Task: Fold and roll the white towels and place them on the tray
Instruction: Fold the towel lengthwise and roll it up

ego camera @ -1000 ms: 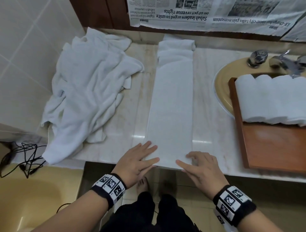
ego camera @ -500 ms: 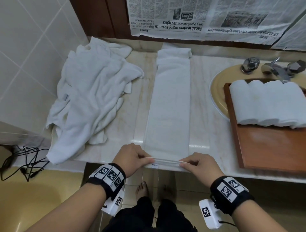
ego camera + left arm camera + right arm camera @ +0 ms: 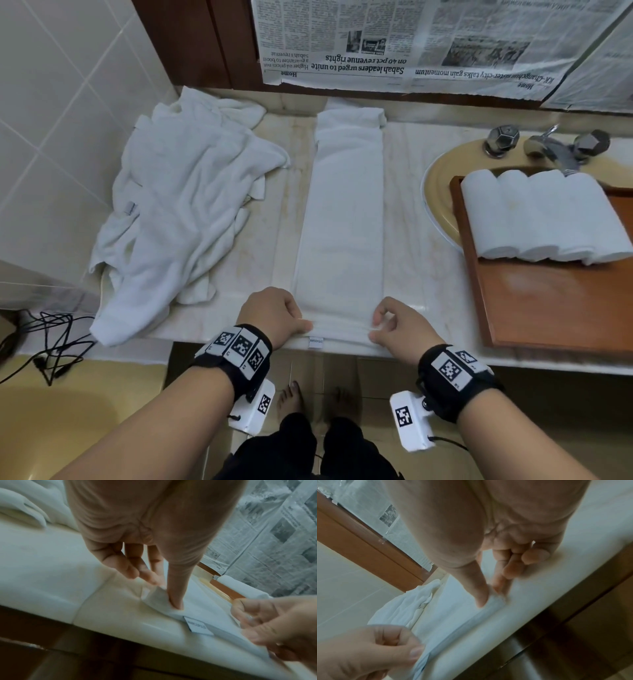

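A white towel (image 3: 344,219), folded into a long narrow strip, lies on the marble counter (image 3: 411,240) and runs from the back wall to the front edge. Its near end is turned over into a thin first roll, with a small label (image 3: 315,341) showing below. My left hand (image 3: 274,317) pinches the left corner of that end (image 3: 161,600) between thumb and fingers. At the right corner (image 3: 494,601), my right hand (image 3: 397,325) pinches the same way. A wooden tray (image 3: 548,308) lies across the sink at the right and holds several rolled white towels (image 3: 541,219).
A heap of loose white towels (image 3: 185,212) covers the counter's left part against the tiled wall. Taps (image 3: 548,144) stand behind the yellow sink (image 3: 438,192). Newspaper (image 3: 411,44) covers the wall behind. Black cables (image 3: 44,342) hang at lower left. My bare feet are below the counter's edge.
My hands went from lying flat on the towel's near end to pinching its corners, and the end is now turned over into a small roll. The view has shifted slightly.
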A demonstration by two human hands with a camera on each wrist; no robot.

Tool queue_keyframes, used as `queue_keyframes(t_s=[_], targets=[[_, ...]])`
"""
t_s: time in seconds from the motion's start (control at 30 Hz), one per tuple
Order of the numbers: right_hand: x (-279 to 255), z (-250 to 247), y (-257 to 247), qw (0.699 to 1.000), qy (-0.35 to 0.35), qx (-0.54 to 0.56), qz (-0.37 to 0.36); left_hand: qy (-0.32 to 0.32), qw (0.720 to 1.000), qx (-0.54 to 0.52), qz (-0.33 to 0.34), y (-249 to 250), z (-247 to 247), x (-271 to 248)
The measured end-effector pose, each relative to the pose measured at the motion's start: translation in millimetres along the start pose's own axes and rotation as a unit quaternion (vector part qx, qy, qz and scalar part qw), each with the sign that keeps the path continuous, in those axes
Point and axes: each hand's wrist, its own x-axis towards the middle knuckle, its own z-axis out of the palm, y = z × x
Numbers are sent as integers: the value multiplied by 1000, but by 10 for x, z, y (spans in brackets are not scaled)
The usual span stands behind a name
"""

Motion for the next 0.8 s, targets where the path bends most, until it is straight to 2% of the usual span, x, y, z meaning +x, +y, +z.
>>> queue_keyframes(t_s=[0.1, 0.17, 0.23, 0.3, 0.4, 0.57, 0.67, 0.8], targets=[[-16, 40, -18, 998, 15, -50, -27, 6, 995, 41, 87, -18, 65, -8], [-77, 61, 0, 994, 25, -89, -54, 15, 982, 81, 169, -58, 136, -29], [-127, 101, 43, 983, 35, -151, -100, 53, 952, 121, 278, -143, 205, -48], [-149, 143, 89, 964, 55, -205, -162, 89, 913, 178, 357, -253, 289, -62], [-160, 150, 148, 937, 90, -249, -229, 123, 881, 218, 402, -334, 374, -139], [-163, 103, 208, 890, 107, -312, -314, 162, 860, 201, 440, -439, 459, -214], [-154, 63, 263, 886, 93, -302, -339, 181, 850, 198, 454, -461, 480, -196], [-70, 17, 311, 878, 86, -294, -367, 196, 854, 170, 451, -500, 519, -105]])
